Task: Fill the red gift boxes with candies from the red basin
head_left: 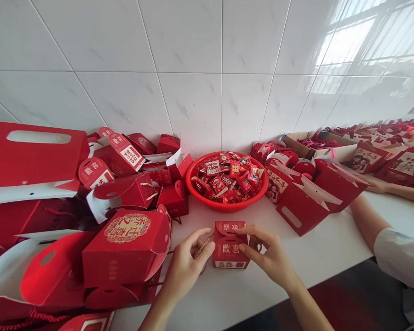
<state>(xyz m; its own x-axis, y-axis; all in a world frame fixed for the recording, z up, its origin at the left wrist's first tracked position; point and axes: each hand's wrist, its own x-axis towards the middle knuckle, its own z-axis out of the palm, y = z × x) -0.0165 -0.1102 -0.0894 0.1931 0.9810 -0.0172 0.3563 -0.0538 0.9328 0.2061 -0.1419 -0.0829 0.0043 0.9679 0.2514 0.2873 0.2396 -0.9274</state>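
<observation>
A small red gift box [227, 248] with white lettering stands on the white table in front of me. My left hand [189, 259], at the box's left side, is closed with a thin twisted cord [204, 246] between thumb and fingers. My right hand [267, 250] grips the box at its right edge, index finger on the top flap and thumb on the front. Its other fingers are curled behind and partly hidden. Just beyond the box is a red plastic basket [224, 208] full of wrapped candies [227, 179].
Red boxes [127, 234] are piled along the left. More red boxes [303, 197] and an open cardboard carton [345, 154] stand to the right, with rows of red packages [400, 161] beyond. Another person's arm [372, 220] rests on the table at right. A tiled wall [193, 101] rises behind.
</observation>
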